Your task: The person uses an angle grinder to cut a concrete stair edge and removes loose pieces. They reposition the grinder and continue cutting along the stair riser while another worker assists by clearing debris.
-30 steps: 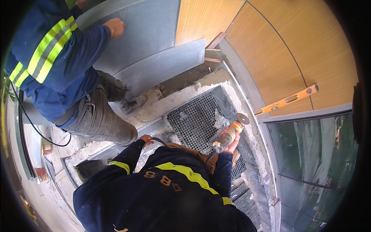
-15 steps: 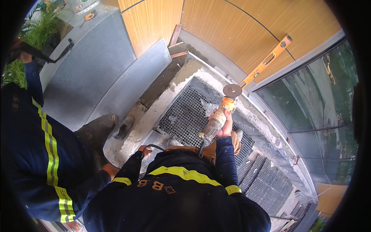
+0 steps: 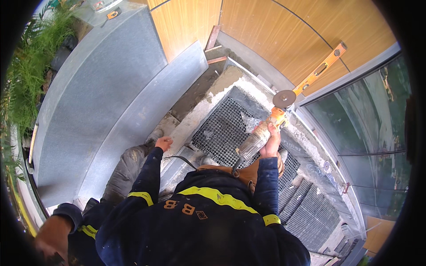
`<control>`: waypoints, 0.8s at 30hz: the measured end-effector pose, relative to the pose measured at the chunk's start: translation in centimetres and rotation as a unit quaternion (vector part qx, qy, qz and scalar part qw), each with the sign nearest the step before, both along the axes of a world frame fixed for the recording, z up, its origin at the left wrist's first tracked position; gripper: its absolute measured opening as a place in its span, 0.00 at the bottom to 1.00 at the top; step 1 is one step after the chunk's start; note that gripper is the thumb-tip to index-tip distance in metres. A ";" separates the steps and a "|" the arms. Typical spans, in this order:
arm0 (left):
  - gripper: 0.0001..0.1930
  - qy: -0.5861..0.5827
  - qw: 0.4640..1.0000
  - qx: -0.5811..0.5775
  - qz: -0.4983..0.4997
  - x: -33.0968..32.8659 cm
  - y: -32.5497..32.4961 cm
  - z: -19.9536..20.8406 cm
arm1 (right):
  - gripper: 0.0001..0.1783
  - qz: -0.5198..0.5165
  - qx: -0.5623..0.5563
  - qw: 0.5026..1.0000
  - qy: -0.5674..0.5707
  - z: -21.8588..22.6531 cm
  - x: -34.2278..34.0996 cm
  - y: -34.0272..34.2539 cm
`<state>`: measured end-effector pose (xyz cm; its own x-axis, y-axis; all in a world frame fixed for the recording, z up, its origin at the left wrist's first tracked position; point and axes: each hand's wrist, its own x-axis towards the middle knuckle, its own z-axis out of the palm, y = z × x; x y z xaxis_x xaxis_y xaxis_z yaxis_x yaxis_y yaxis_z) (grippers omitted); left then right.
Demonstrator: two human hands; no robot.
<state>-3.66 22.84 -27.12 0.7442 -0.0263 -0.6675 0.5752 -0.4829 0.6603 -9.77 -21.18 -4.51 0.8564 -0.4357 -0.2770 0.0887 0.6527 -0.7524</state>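
Note:
My right hand (image 3: 270,138) grips an angle grinder (image 3: 262,137) with an orange head and a dusty, pale body. Its round cutting disc (image 3: 284,98) points away from me, and no motion blur shows on it. From the grinder's rear end a dark cord (image 3: 184,160) loops left across my waist to beside my left forearm. My left hand (image 3: 164,143) is raised at the left, above a concrete edge, with its fingers curled together. Whatever may be between those fingers is too small to tell.
Black grid mats (image 3: 222,126) lie underfoot within a rough mortar border. An orange spirit level (image 3: 321,68) leans by the wood panels, next to glass panes (image 3: 368,111). Curved grey slabs (image 3: 102,102) stand left. A co-worker's grey trouser leg (image 3: 126,173) and blurred hand (image 3: 53,239) are close at left.
The co-worker has moved down to the lower left, and the dark strap they held is out of view. My left hand has risen away from the cord. The grinder stays in my right hand.

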 end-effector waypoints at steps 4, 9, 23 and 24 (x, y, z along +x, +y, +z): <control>0.22 -0.093 0.994 -0.032 0.037 1.7 0.9 4.3 | 0.17 0.008 -0.011 1.000 0.023 -0.2 1.3 1.7; 0.31 -0.263 0.946 -0.096 -0.164 2.7 -8.2 18.3 | 0.18 -0.018 -0.060 0.998 0.031 0.6 4.0 3.3; 0.44 -0.140 0.967 -0.011 -0.213 4.3 -20.1 20.8 | 0.29 0.047 -0.137 0.978 0.151 -6.2 11.5 12.3; 0.43 -0.124 0.974 -0.010 -0.191 4.5 -19.4 19.2 | 0.29 0.069 -0.138 0.973 0.172 -6.6 11.9 12.6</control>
<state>0.85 3.41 -7.92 0.8161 -0.3435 -0.4647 0.1780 -0.6156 0.7677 2.13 -8.61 -11.14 0.7887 -0.4223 -0.4467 -0.2741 0.4089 -0.8704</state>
